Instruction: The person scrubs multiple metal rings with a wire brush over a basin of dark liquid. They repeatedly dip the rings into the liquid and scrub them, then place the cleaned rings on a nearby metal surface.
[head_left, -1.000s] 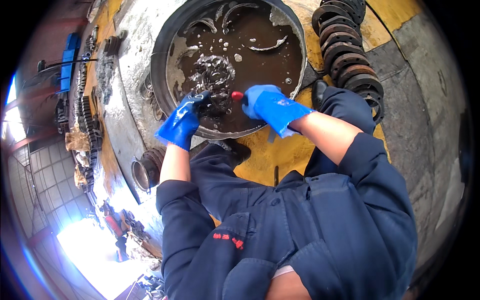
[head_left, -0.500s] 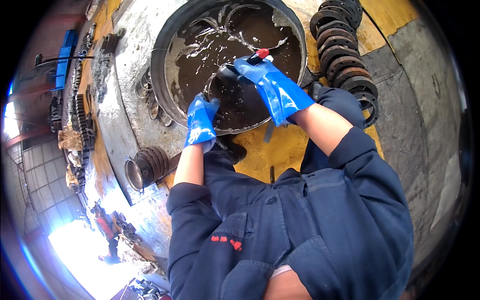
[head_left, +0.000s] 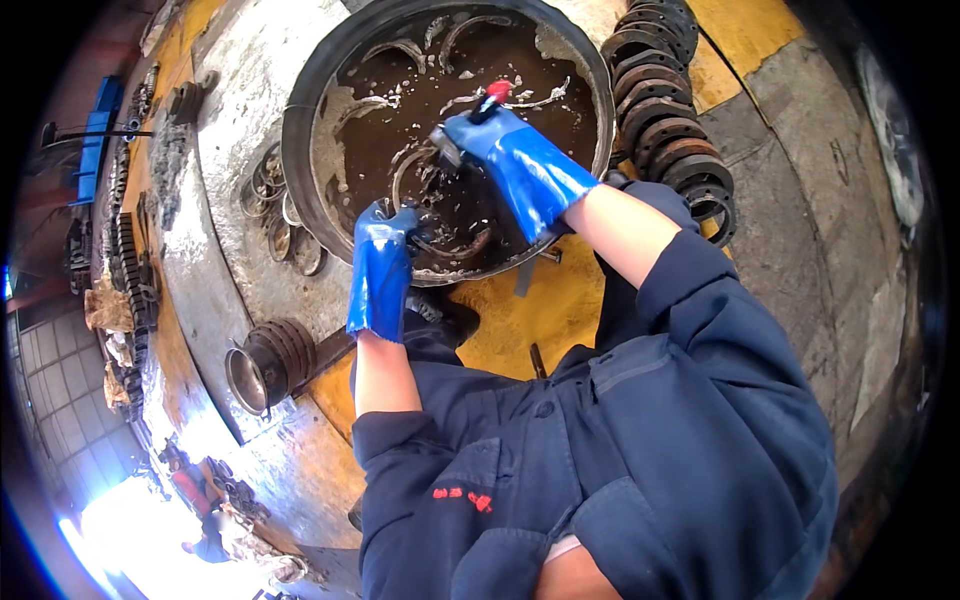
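Item: round basin [head_left: 310, 120] of dark, murky liquid, curved metal rings half sunk in it. Your right hand [head_left: 510, 155] is clenched on a red-tipped tool [head_left: 485, 100]; your left hand [head_left: 385, 250] grips a ring [head_left: 450, 245] at the near rim. Pin that ring firmly and keep tool strokes short

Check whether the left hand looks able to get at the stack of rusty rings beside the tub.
Probably not as things stand: the left hand is at the tub's near rim, while the rusty rings lie beyond the right hand and forearm.
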